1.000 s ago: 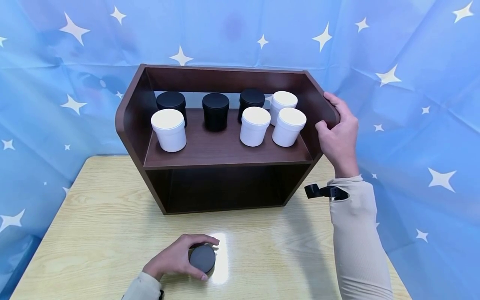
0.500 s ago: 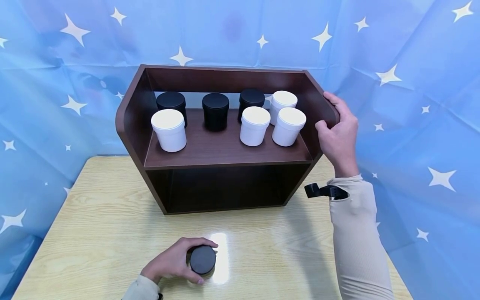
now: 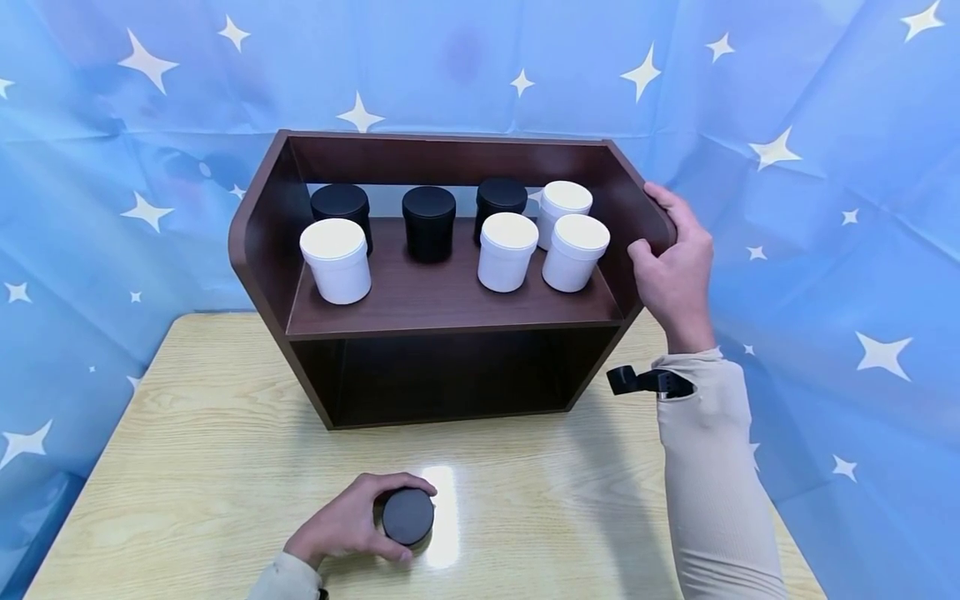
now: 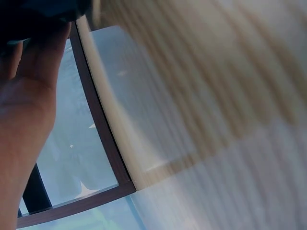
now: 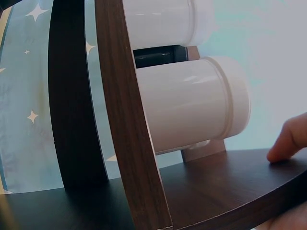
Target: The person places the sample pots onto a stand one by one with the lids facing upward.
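A black lidded jar is on the table in front of the shelf unit, low in the head view. My left hand holds it from the left, thumb on the near side and a finger round the far side. In the left wrist view the jar is a dark shape at the top left, above the fingers. My right hand grips the right side panel of the dark brown shelf unit, thumb inside and fingers outside. The right wrist view shows the thumb on the panel's inner face.
On the upper shelf, three black jars stand towards the back, with several white jars in front and at the right. The lower compartment is dark. A blue star-patterned cloth hangs behind the wooden table.
The left fingers have shifted slightly around the black jar, the thumb loosening and then closing in again. The jar has edged slightly to the right. My right hand keeps its hold.
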### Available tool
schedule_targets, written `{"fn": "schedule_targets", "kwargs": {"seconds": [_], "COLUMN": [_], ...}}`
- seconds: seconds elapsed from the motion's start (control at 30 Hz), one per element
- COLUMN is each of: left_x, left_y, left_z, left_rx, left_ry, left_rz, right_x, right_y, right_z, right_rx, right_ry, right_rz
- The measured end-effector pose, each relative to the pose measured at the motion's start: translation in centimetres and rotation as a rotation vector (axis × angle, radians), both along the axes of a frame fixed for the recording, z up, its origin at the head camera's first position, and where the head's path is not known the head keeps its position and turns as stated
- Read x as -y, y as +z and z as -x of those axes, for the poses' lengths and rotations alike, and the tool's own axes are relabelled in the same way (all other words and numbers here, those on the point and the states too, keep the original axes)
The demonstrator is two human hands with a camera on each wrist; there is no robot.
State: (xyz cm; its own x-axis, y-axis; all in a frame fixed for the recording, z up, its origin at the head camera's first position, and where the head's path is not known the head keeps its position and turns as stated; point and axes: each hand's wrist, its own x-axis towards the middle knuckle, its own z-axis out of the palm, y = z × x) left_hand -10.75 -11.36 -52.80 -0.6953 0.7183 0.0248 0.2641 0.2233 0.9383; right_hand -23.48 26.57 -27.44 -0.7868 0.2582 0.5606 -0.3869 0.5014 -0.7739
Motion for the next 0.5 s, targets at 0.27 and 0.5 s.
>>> {"fn": "schedule_targets", "kwargs": {"seconds": [0.27, 0.5], "left_x": [-0.3, -0.45], "left_y": [0.22, 0.91], "left_z": [0.08, 0.06], "left_rx": [0.01, -0.009], "left_ry": [0.03, 0.085], "left_rz": [-0.022, -0.003], "right_x": [0.08, 0.03], "right_y": [0.0, -0.06], "right_z": [0.05, -0.03], "right_rx": [-0.01, -0.012], "right_ry": [0.004, 0.005], "right_rz": [0.005, 0.002]}}
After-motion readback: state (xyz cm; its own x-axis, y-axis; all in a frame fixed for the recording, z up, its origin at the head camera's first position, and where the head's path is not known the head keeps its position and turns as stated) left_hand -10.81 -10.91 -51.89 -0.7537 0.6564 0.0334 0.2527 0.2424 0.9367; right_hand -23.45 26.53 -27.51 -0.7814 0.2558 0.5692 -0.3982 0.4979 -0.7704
